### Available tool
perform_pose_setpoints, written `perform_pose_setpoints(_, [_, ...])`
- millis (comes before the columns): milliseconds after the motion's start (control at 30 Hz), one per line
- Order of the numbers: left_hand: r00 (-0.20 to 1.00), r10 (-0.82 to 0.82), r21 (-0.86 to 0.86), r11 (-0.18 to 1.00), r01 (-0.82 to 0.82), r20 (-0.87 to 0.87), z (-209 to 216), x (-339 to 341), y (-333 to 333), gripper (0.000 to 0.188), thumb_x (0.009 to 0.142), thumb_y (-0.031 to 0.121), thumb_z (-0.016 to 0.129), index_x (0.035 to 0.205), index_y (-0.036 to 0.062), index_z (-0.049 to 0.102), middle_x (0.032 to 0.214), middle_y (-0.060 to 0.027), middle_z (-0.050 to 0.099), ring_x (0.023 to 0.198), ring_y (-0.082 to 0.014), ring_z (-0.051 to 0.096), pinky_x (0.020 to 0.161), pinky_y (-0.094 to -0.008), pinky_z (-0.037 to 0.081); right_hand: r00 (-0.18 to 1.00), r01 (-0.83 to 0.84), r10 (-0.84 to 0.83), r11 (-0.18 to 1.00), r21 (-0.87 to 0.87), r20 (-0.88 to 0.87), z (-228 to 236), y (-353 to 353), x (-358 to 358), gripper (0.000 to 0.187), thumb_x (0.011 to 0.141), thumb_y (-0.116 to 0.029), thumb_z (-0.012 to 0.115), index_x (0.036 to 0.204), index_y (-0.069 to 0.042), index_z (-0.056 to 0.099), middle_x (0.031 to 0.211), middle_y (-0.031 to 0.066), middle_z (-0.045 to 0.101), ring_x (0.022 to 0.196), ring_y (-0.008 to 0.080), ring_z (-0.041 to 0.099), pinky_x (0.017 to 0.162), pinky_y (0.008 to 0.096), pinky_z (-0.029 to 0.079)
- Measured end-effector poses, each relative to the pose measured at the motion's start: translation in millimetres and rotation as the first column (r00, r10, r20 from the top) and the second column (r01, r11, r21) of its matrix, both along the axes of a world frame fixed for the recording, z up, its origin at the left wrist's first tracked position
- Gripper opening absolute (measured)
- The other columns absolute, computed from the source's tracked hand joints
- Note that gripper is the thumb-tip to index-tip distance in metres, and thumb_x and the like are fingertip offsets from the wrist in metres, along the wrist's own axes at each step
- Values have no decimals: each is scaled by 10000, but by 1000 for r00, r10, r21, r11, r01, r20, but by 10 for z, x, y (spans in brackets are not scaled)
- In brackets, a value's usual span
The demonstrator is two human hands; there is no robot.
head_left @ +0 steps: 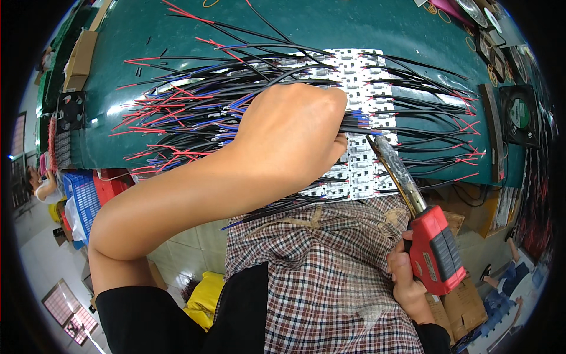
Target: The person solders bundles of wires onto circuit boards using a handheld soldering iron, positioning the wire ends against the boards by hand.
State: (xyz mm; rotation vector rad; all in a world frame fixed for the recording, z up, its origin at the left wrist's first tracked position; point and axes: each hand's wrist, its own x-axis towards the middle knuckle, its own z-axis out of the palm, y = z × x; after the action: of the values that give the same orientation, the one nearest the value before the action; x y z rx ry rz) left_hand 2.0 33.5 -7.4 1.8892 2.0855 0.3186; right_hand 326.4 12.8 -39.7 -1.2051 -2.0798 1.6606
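My left hand (295,127) is closed in a fist over the middle of the bench. From its right side stick out the ends of a bundle of black and blue wires (356,121). Beneath lies a white panel of small circuit boards (356,159), with black wires running off both its sides. My right hand (407,274), low on the right, is wrapped round a red and black soldering gun (436,251). The gun's long metal barrel (398,165) slants up and left, and its tip is close to the wire ends. Whether they touch I cannot tell.
A dense spread of black wires with red and blue ends (177,112) covers the left of the green bench (236,15). Black fans stand at the left (72,111) and right (519,115). A blue crate (82,197) is at lower left. Other people are in the background.
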Motion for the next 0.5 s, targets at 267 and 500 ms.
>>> perform_pose_setpoints(267, [999, -25, 65, 998, 22, 36, -67, 17, 24, 178, 795, 137, 736, 792, -2, 625, 729, -199, 652, 718, -410, 650, 638, -483, 509, 989, 84, -76, 995, -51, 130, 43, 53, -137, 211, 879, -107, 711, 1063, -13, 668, 908, 111, 672, 826, 264, 666, 751, 378, 526])
perform_pose_setpoints(500, [998, -28, 8, 1000, 27, 52, -27, 51, 65, 117, 709, 71, 702, 757, -33, 676, 763, -234, 682, 752, -415, 694, 703, -484, 564, 991, 112, -108, 993, -42, 85, 4, 58, -186, 198, 867, -95, 719, 1045, -22, 672, 907, 108, 679, 800, 276, 670, 734, 389, 532])
